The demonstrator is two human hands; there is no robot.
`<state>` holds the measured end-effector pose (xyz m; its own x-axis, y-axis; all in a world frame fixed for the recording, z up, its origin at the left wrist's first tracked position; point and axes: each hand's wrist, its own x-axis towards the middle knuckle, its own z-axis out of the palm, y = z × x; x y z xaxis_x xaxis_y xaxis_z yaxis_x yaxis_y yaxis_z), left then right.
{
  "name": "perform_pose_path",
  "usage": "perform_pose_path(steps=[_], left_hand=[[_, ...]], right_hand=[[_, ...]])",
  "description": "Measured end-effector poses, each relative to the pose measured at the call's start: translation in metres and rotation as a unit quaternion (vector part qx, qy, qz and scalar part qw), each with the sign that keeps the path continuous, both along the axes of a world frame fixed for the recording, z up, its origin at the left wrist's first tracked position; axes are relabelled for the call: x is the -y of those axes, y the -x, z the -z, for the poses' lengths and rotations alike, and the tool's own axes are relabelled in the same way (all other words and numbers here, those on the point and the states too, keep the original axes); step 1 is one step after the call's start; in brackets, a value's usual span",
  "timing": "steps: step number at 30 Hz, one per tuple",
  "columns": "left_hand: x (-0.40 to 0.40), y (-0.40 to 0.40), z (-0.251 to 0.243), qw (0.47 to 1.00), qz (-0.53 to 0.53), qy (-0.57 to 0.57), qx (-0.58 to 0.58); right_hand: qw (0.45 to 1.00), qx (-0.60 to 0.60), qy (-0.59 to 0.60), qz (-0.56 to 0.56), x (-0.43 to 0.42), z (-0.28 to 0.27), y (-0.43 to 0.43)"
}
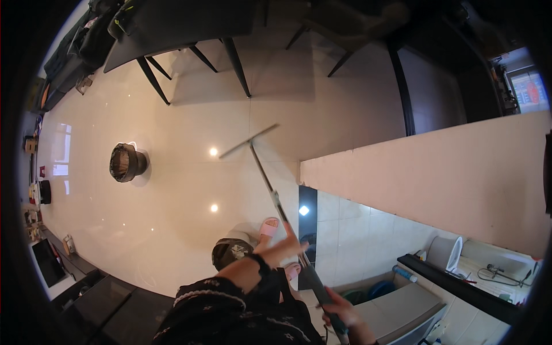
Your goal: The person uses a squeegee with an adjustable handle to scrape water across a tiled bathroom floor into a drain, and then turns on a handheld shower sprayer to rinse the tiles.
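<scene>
Both my hands are on a long-handled floor squeegee, which slants across the view from lower right to upper left. Its thin straight head rests against the pale glossy floor tiles. My left hand, with a dark band at the wrist, is around the middle of the pole and looks slightly blurred. Lower down, my right hand grips the thicker grey end of the pole. Pink slippers are on my feet, just left of the pole.
A lined waste bin stands to the left, and another lined bin is beside my feet. Dark table legs and a chair are ahead. On the right, a wall ends near a tiled bathroom doorway with a dark threshold.
</scene>
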<state>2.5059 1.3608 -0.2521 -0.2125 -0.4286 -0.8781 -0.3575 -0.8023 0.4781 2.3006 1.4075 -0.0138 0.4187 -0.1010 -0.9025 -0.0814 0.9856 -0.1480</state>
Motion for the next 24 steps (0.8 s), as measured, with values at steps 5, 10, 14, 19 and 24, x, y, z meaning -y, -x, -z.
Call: perform_pose_path(steps=[5, 10, 14, 19, 24], left_hand=[[-0.05, 0.042, -0.054, 0.981, -0.171, -0.019, -0.089], [-0.005, 0.024, -0.047, 0.973, -0.186, 0.116, -0.074], [0.079, -0.035, -0.061, 0.962, -0.184, 0.122, -0.163], [0.09, -0.072, -0.063, 0.919, -0.298, 0.189, -0.176], [0.01, -0.102, -0.011, 0.91, -0.361, 0.078, -0.188]], right_hand=[[0.971, -0.139, -0.021, -0.192, 0.03, -0.092, -0.001], [0.999, -0.032, 0.015, 0.004, 0.037, -0.068, -0.005], [0.991, 0.014, 0.088, 0.096, 0.064, -0.019, -0.043], [0.964, 0.105, 0.128, 0.21, 0.148, 0.079, -0.108], [0.949, 0.132, 0.107, 0.266, 0.239, 0.139, -0.161]])
